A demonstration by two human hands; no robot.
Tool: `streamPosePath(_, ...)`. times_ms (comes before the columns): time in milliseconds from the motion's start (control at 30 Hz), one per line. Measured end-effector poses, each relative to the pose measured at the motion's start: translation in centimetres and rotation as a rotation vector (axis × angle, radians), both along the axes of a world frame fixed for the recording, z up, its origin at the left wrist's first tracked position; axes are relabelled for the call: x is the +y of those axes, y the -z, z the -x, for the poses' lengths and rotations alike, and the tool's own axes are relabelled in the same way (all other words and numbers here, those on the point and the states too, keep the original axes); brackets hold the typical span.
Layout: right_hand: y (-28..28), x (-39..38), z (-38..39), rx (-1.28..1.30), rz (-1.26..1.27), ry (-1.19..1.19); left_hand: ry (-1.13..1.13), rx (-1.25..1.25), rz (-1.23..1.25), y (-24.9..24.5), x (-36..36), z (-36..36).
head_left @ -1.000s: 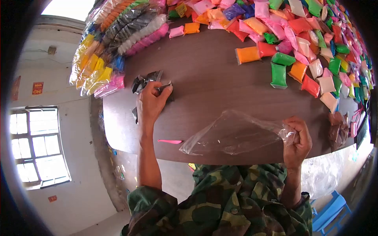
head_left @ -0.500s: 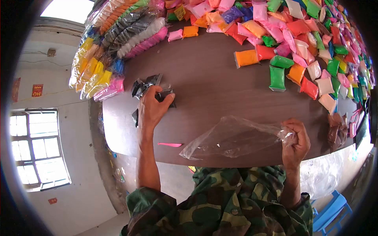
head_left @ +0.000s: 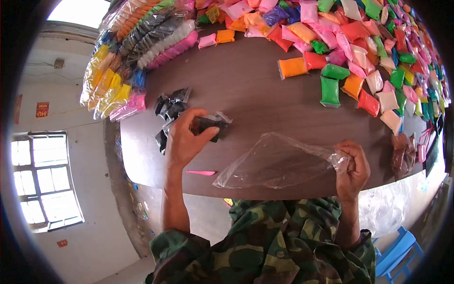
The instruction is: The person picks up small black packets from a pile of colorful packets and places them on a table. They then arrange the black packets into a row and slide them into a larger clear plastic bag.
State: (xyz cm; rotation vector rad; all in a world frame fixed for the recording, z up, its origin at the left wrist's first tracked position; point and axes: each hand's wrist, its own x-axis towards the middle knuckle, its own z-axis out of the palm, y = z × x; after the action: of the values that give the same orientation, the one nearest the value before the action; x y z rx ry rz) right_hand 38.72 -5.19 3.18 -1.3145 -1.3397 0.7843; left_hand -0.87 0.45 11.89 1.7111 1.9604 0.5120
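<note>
Dark brown table [head_left: 241, 85] across most of the view, near edge curving just in front of the person's camouflage jacket [head_left: 279, 241]. Big loose heap of small coloured packets [head_left: 359, 33] along the far side and down the right: pink, orange, red, green, blue, cream. A few strays at its inner edge, among them an orange one and two greens. Far left, bagged rows of packets [head_left: 156, 42] lie in clear wrap, orange, black, white, pink and yellow, well apart from the hands.

Clear plastic bag [head_left: 269, 165] spread limp over the near middle of the table, one end drawn up to the right. Right hand [head_left: 352, 168] grips that end, bunched between thumb and curled fingers, near the table's front edge.

Left hand [head_left: 186, 140] is over the left part of the table, thumb and fingers pinching a black packet [head_left: 208, 124] with a clear, crinkled end. Cannot tell whether the packet touches the tabletop. Bag and packet are apart.

Other black packets [head_left: 171, 103] lie clustered just beyond the left hand, with one more beside its wrist. Brown packets [head_left: 402, 154] at the right edge, beyond the right hand. Slim pink tool [head_left: 201, 173] flat on the table, between the left forearm and the bag's left tip.
</note>
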Motion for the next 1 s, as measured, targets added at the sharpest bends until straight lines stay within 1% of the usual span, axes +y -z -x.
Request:
streamPosePath(67, -0.4, 0.1, 0.1, 0.005, 0.005, -0.010, -0.014, 0.037, -0.004, -0.4, 0.0, 0.4)
streamPosePath(167, -0.6, 0.2, 0.1, 0.021, 0.022, -0.023, 0.101, 0.073, 0.098, -0.2, 0.4, -0.2)
streamPosePath(267, 0.2, 0.2, 0.1, 0.034, -0.019, -0.009, 0.114, 0.036, 0.132, 0.3, 1.1, 0.1)
streamPosePath(300, 0.4, 0.2, 0.0, 0.038, -0.043, -0.003, 0.125, 0.039, 0.116, 0.5, 1.1, 0.3)
streamPosePath(367, -0.1, 0.2, 0.1, 0.041, -0.007, -0.003, 0.141, 0.050, 0.080, 0.9, 1.2, 1.0)
streamPosePath(467, -0.1, 0.2, 0.1, 0.050, 0.015, -0.012, 0.156, 0.050, 0.123, 1.3, 1.5, 1.8)
streamPosePath(567, -0.2, 0.2, 0.1, 0.058, 0.023, -0.011, 0.150, 0.088, 0.208, 0.9, 2.1, 0.8)
streamPosePath(667, -0.1, 0.1, 0.1, 0.057, 0.021, 0.000, 0.222, 0.124, 0.211, 0.6, 2.3, 0.1)
streamPosePath(800, 0.6, 0.3, 0.2, 0.040, -0.056, 0.017, 0.189, 0.193, 0.193, -0.5, 1.1, -0.3)
streamPosePath(867, 0.2, 0.3, 0.3, -0.023, -0.060, 0.018, 0.154, 0.212, 0.173, -1.0, 0.4, 0.4)
streamPosePath(900, -0.1, 0.2, 0.3, -0.063, -0.057, 0.024, 0.043, -0.085, 0.120, -0.5, -0.4, 1.6)
streamPosePath(933, -0.3, 0.1, 0.2, -0.068, -0.037, 0.023, 0.026, -0.030, 0.068, -2.1, -0.7, 1.8)
streamPosePath(967, -0.3, 0.1, 0.2, -0.073, -0.017, 0.018, 0.039, -0.138, -0.110, -3.5, -1.4, 1.6)
streamPosePath(1000, -0.3, 0.1, 0.3, -0.078, 0.003, 0.010, 0.003, -0.156, -0.162, -5.4, -2.2, 1.1)
